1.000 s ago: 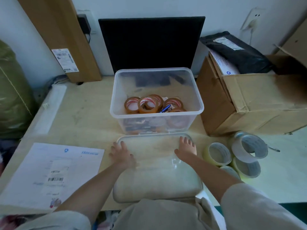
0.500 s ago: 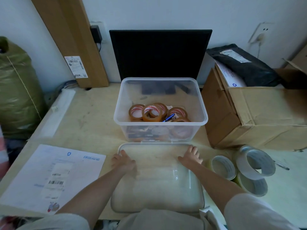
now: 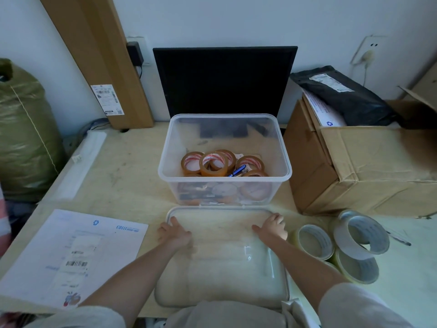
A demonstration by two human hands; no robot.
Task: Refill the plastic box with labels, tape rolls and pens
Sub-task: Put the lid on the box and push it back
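Both hands lie flat, fingers spread, on one clear lid (image 3: 222,259) that rests on the table (image 3: 127,171): the left hand (image 3: 174,234) presses the lid's far-left corner, the right hand (image 3: 272,227) its far-right corner, and neither grasps anything. Straight ahead of the fingertips, just beyond the lid's far edge, stands the one open plastic box (image 3: 224,159). Inside it at least five brown tape rolls (image 3: 212,163) can be counted, with one blue pen (image 3: 237,171) among them; more lies beneath, too blurred through the wall to count. Just right of the right hand sit three pale tape rolls (image 3: 360,235), bunched and touching. Left of the left hand lies one printed label sheet (image 3: 71,254). Beyond the right hand, past the pale rolls, stands one cardboard carton (image 3: 369,171).
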